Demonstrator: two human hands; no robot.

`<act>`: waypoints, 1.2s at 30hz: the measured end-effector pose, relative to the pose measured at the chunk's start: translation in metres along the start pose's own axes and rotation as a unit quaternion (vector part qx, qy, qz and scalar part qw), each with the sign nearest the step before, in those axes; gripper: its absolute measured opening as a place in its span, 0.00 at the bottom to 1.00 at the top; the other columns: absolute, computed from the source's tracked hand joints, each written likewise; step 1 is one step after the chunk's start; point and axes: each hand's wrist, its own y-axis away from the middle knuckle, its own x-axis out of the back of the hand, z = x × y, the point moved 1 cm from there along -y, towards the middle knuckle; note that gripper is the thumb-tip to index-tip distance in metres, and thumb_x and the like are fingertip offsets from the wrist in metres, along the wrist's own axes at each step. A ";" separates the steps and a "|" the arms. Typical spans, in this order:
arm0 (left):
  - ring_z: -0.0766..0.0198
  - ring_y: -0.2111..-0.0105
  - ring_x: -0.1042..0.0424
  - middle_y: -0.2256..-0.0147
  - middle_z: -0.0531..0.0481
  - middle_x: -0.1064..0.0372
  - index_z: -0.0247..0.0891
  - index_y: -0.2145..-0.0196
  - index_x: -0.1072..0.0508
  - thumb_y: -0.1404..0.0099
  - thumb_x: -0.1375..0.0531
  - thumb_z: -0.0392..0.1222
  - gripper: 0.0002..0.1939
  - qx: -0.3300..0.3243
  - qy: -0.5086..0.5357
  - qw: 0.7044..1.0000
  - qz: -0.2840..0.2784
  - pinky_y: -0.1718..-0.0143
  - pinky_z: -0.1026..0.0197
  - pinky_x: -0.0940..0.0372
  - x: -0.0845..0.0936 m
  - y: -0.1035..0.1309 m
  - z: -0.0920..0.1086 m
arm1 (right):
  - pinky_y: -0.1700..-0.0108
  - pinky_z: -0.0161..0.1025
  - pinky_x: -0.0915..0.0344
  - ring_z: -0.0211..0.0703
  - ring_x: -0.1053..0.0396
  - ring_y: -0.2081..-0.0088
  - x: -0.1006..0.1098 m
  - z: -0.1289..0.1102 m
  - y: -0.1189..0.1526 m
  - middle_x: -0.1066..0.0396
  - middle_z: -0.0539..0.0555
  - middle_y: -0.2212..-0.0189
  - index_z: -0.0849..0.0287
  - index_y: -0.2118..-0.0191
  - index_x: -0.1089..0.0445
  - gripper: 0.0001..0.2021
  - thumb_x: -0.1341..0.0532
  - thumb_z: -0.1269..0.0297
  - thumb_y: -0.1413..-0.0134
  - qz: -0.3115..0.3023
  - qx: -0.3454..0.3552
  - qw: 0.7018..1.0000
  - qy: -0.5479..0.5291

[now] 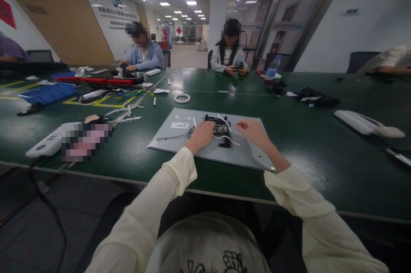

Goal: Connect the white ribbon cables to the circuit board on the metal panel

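Observation:
A flat grey panel (245,156) with labels lies on the table in front of me. On it sits a black bracket (224,141) around a small green circuit board (221,129). My left hand (201,136) rests at the board's left side, its fingers stretched out and lying on the bracket area. White strips (231,140) cross the bracket and curl up. A thin grey cable (173,137) runs left from under my left hand. My right hand (253,134) hovers over the panel's right part, fingers curled into a pinch; whatever they hold, if anything, is hidden.
A tape roll (182,98) lies beyond the panel. Leftward are loose white strips (130,112), a white device (51,139) and a blue tray (48,94). A white device (359,123) lies right. Across the table sit two people, near a water bottle (272,67).

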 end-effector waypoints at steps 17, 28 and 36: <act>0.56 0.49 0.37 0.50 0.39 0.35 0.32 0.52 0.34 0.40 0.52 0.28 0.19 -0.100 -0.335 0.934 -0.070 0.45 0.55 0.48 -0.001 -0.001 0.000 | 0.69 0.33 0.44 0.37 0.37 0.70 -0.004 -0.007 0.007 0.32 0.52 0.73 0.62 0.69 0.31 0.17 0.41 0.50 0.53 -0.210 -0.029 0.968 -0.134; 0.61 0.44 0.42 0.46 0.43 0.40 0.35 0.48 0.39 0.35 0.55 0.31 0.19 -0.157 -0.326 0.932 0.021 0.41 0.53 0.53 0.006 0.001 0.018 | 0.66 0.33 0.42 0.33 0.38 0.71 0.003 -0.018 0.013 0.35 0.49 0.75 0.61 0.66 0.34 0.17 0.37 0.53 0.56 -0.230 -0.052 0.892 -0.385; 0.62 0.60 0.33 0.62 0.46 0.30 0.35 0.64 0.30 0.34 0.52 0.44 0.14 -0.147 -0.112 0.983 -0.018 0.55 0.61 0.40 0.008 0.008 0.033 | 0.63 0.33 0.41 0.34 0.36 0.67 0.004 -0.016 0.012 0.32 0.52 0.70 0.61 0.63 0.30 0.16 0.37 0.55 0.54 -0.200 -0.045 0.896 -0.395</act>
